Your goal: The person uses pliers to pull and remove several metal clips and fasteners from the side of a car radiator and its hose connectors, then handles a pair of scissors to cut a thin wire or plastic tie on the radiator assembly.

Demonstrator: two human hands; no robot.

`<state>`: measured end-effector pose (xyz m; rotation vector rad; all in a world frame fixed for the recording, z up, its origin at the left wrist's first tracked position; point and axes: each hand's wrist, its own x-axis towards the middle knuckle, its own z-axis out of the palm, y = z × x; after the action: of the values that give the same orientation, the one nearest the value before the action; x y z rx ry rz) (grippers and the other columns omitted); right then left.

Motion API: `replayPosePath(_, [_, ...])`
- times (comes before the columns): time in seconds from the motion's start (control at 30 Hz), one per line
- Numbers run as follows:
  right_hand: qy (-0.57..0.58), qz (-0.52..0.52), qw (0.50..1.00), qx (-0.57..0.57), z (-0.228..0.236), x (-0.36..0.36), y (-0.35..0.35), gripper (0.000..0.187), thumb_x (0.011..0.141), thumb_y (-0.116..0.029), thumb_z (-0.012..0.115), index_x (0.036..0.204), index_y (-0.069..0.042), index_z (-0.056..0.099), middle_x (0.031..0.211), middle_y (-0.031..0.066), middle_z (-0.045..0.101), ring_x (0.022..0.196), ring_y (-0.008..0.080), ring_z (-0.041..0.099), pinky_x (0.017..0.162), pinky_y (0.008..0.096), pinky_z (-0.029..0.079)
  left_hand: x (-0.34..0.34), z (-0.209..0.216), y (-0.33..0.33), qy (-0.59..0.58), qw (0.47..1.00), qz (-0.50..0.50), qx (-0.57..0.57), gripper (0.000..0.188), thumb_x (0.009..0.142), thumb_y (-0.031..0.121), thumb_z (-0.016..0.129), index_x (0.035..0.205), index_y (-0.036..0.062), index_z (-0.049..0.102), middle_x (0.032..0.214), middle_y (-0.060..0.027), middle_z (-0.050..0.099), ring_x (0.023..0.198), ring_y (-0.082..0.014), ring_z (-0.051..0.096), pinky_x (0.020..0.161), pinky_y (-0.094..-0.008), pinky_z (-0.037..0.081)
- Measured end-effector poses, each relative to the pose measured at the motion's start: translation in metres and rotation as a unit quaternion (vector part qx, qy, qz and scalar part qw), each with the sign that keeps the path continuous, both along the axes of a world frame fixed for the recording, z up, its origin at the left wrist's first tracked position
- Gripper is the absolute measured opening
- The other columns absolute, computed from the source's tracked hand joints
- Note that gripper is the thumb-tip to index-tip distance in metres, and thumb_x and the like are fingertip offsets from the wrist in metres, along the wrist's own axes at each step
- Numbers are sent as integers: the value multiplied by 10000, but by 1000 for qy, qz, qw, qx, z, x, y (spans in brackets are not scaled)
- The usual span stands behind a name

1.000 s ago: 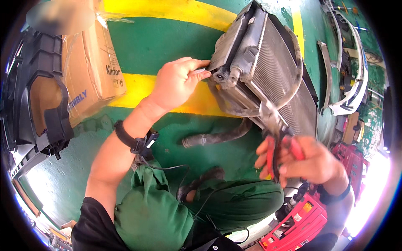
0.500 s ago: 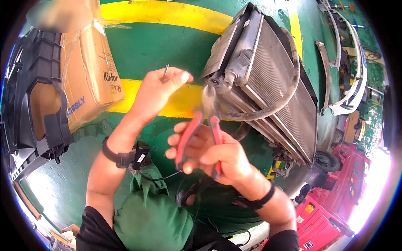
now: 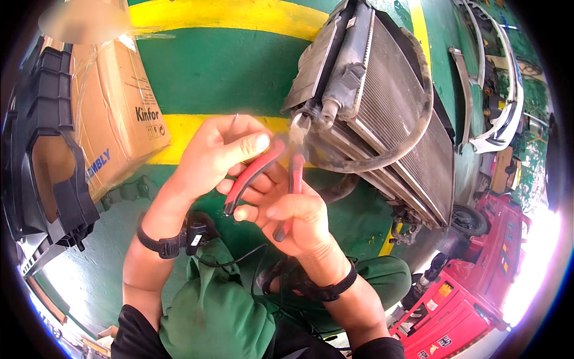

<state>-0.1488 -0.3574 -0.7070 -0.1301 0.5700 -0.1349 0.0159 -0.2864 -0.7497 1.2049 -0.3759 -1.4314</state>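
My left hand (image 3: 218, 152) is closed in a pinch, and a short, thin metal piece (image 3: 235, 120) pokes up from between its fingers. The rest of that piece is hidden. In my right hand (image 3: 305, 218) are pliers (image 3: 258, 173) with red and black handles spread apart. Their metal jaws point away from me, toward the near corner of a dusty radiator (image 3: 394, 90), slightly blurred; I cannot tell if they touch it. One plier handle passes close beside my left thumb. Below the jaws, the fingers of my right hand curl under the handles.
A thick grey hose (image 3: 382, 164) loops over the radiator's side. On the left stand a cardboard box (image 3: 113, 113) and a black plastic car part (image 3: 57, 143). Red equipment (image 3: 454, 305) is at the lower right. Bumper parts (image 3: 508, 107) lie at the far right on the green floor.
My right hand has moved left with the pliers, bringing them up beside my left hand. My left hand has shifted slightly and still pinches the thin metal piece.
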Motion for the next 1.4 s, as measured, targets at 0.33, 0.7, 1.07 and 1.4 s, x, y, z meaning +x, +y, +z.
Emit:
replayPosePath(0.33, [-33,-61,998,9,-11,22,19,767,654,135,440,1413,36,397,1425,222,483,1309,383,510,945,435,536,21,7,3,17,999,2,31,239,893,195,685,1002,-18,687,758,11,644,573,3,486,481,-147,349])
replayPosePath(0.7, [-56,-198,978,-12,-24,68,43,781,687,25,539,1453,-63,415,1435,137,485,1349,286,450,1049,452,427,50,21,18,-87,993,79,32,286,923,231,633,1088,-2,657,852,-20,635,764,-58,564,635,-198,453])
replayPosePath(1.07, [-52,-232,971,36,-16,84,45,671,704,92,502,1356,-53,437,1324,128,517,1291,293,490,1143,394,358,-1,14,32,-449,868,203,-55,389,921,263,618,1176,-28,578,964,-58,457,887,-159,412,834,-292,369])
replayPosePath(1.4, [-138,-208,966,68,-26,65,41,594,628,82,409,1211,-10,477,1154,141,556,1184,282,516,1081,364,371,-13,28,21,-440,861,240,-88,133,950,86,582,1005,-34,567,926,-68,477,755,-106,565,592,-213,418])
